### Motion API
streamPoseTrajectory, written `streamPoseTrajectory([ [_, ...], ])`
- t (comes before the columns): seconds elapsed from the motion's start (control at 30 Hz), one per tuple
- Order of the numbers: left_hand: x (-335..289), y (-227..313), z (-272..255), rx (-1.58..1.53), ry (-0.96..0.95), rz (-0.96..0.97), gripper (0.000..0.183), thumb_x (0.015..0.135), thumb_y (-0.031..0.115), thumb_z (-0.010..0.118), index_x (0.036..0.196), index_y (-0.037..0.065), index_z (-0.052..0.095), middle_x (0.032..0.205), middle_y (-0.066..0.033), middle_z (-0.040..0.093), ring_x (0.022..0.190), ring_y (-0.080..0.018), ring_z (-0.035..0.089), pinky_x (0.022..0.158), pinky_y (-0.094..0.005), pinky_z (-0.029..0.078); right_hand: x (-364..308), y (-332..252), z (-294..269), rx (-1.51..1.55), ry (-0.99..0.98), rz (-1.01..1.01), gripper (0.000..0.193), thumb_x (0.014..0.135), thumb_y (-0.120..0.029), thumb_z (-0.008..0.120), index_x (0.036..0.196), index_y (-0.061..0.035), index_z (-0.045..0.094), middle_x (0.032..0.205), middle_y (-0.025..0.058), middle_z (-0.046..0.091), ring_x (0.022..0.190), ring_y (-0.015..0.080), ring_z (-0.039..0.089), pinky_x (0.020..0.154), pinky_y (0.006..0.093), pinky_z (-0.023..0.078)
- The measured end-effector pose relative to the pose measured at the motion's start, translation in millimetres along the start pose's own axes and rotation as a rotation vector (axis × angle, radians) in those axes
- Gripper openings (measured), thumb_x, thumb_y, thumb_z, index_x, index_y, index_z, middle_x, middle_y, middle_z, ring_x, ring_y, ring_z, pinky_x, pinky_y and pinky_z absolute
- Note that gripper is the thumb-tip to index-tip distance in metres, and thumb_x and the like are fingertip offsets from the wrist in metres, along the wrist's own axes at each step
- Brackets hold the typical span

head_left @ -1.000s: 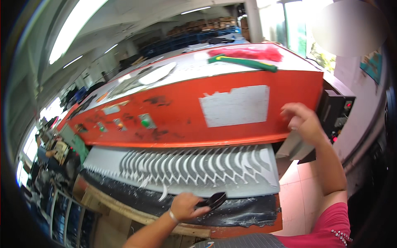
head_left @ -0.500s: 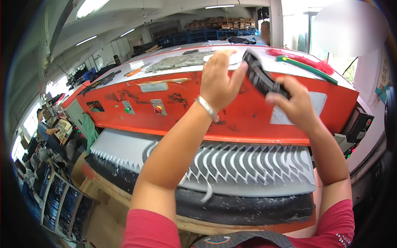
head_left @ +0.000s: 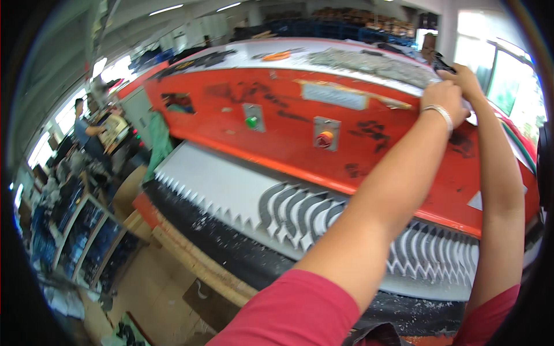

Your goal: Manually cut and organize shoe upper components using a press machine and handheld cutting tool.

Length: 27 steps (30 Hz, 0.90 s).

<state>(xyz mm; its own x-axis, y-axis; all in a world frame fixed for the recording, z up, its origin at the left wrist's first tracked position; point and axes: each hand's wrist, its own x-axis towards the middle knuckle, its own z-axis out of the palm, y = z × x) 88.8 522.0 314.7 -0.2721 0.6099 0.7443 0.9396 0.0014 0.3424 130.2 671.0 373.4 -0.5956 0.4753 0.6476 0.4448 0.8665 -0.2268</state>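
Note:
Both hands are close together at the upper right, over the top edge of a red press machine (head_left: 277,115). My right hand (head_left: 463,81) is closed round a dark curved bundle (head_left: 442,62), mostly hidden by the fingers. Just below it is my left hand (head_left: 445,97), with a silver bracelet at the wrist. Its fingers look curled, and whatever they hold is hidden. Under the press lies a light grey sheet (head_left: 213,173), cut into rows of crescent strips with pointed ends. Dark gaps show between the strips.
On the machine's white top lie an orange-handled tool (head_left: 277,56), dark strips (head_left: 199,62) and a grey mottled heap (head_left: 375,66). A green button (head_left: 251,121) and a red knob (head_left: 324,139) are on its front. Another person (head_left: 86,130) stands far left, near a rack (head_left: 89,248).
The view has swung left, so the machine sits further right. My hands, apart before, have come together at the machine's top edge; the dark curved bundle is now mostly covered.

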Motion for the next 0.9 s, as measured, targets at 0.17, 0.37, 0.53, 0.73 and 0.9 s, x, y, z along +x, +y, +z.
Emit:
streamPoseTrajectory([
  [0.17,8.6,-5.5,2.0,0.052,-0.039,-0.113,0.058,0.067,0.048,0.073,0.104,0.005,0.063,0.104,-0.0084,0.064,0.1,-0.0195,0.06,0.088,-0.0306,0.043,9.6,4.7,10.3,-0.018,-0.086,-0.114,0.044,0.077,-0.04,0.065,0.082,0.0037,0.065,0.071,0.0216,0.063,0.064,0.0288,0.061,0.063,0.0386,0.046],
  [0.37,10.6,-9.3,11.6,0.07,-0.012,-0.112,0.067,0.061,0.053,0.075,0.106,0.006,0.061,0.108,-0.0083,0.061,0.103,-0.0175,0.058,0.092,-0.0298,0.039,-7.6,31.1,0.9,0.075,-0.074,-0.317,0.044,0.08,-0.037,0.059,0.077,0.0065,0.059,0.064,0.0203,0.057,0.057,0.0261,0.052,0.058,0.0378,0.041],
  [0.53,3.2,-2.6,-2.1,0.065,0.001,-0.15,0.071,0.06,0.057,0.075,0.105,0.003,0.062,0.109,-0.0108,0.06,0.102,-0.0235,0.06,0.083,-0.0321,0.05,-30.3,44.8,-25.2,0.042,-0.129,-0.239,0.041,0.086,-0.035,0.054,0.078,0.0051,0.057,0.063,0.0108,0.051,0.06,0.0151,0.045,0.057,0.0321,0.038],
  [0.73,1.2,-1.2,-2.6,0.06,0.086,-0.023,0.05,0.069,0.048,0.071,0.097,0.006,0.066,0.104,-0.0117,0.061,0.101,-0.0262,0.058,0.089,-0.0355,0.044,-88.7,124.6,-64.5,-0.185,0.208,-0.462,0.034,0.089,-0.031,0.051,0.1,0.001,0.059,0.072,0.0077,0.051,0.064,0.0134,0.043,0.058,0.0321,0.037],
  [0.9,-108.5,-49.8,-18.3,-0.155,0.475,0.699,0.024,0.073,0.021,0.068,0.091,0.008,0.059,0.095,-0.0101,0.057,0.094,-0.0293,0.054,0.084,-0.0401,0.042,-251.9,120.8,-90.4,0.752,0.138,0.27,0.038,0.093,-0.025,0.047,0.123,-0.0015,0.051,0.09,-0.0027,0.049,0.066,0.0063,0.039,0.054,0.0213,0.031],
])
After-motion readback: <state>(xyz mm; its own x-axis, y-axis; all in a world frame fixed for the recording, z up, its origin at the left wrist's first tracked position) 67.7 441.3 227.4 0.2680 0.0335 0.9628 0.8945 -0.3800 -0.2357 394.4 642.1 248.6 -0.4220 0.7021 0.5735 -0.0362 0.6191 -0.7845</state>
